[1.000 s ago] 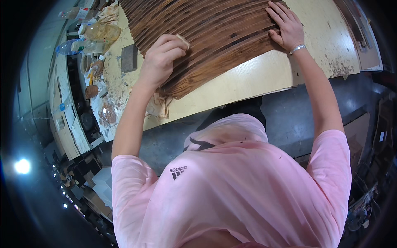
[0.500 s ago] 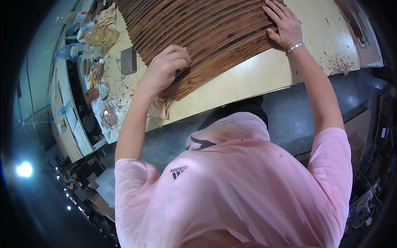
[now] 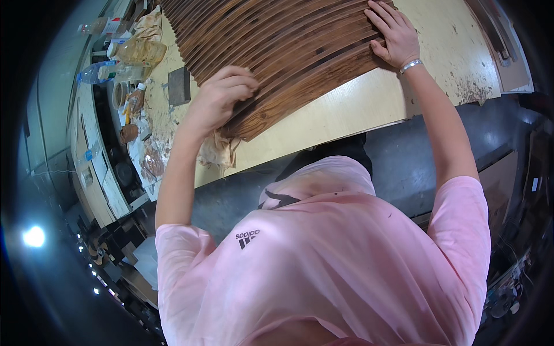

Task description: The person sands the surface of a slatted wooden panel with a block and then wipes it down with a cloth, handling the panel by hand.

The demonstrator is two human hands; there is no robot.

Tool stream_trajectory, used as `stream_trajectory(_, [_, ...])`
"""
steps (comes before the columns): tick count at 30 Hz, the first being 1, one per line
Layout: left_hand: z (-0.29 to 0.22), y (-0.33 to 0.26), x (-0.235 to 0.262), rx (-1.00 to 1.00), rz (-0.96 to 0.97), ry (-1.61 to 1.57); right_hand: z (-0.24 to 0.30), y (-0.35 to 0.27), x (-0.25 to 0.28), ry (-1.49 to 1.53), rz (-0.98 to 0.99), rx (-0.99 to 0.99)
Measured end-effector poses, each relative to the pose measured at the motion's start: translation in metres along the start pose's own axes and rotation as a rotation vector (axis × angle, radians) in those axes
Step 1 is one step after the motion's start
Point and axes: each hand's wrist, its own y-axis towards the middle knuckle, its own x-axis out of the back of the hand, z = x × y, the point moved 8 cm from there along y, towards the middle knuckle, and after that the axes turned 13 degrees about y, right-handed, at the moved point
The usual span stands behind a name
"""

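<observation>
A dark brown slatted wooden panel lies on the pale worktable, its long ridges running from the lower left up to the right. My left hand is closed over the panel's near left end, fingers curled down onto the slats. Whatever it grips, if anything, is hidden by the fingers. At the other end, my right hand rests with fingers stretched out along the panel's right edge, holding nothing. A stained, crumpled cloth sits below the panel's left corner at the table edge.
Several plastic bottles lie at the table's far left, near a small dark block. A roll of tape and stained scraps are beside them. The worktable's front edge runs between my body and the panel.
My left hand has shifted slightly left along the slats, still closed. The right hand stays at the panel's right end, almost unmoved.
</observation>
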Motion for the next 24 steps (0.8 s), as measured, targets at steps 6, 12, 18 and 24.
stream_trajectory(6, [0.03,-0.06,-0.002,0.101,0.147,0.064,0.004,0.001,0.004,0.017,0.001,-0.013])
stream_trajectory(12, [0.01,-0.046,0.021,0.101,0.041,0.107,-0.003,-0.004,-0.006,-0.067,-0.056,0.091])
stream_trajectory(18, [0.043,-0.105,0.006,0.226,0.125,0.106,-0.003,-0.004,-0.009,-0.051,-0.046,0.096])
stream_trajectory(24, [0.122,-0.214,0.022,0.646,0.017,0.264,-0.005,-0.004,-0.014,-0.071,-0.039,0.093])
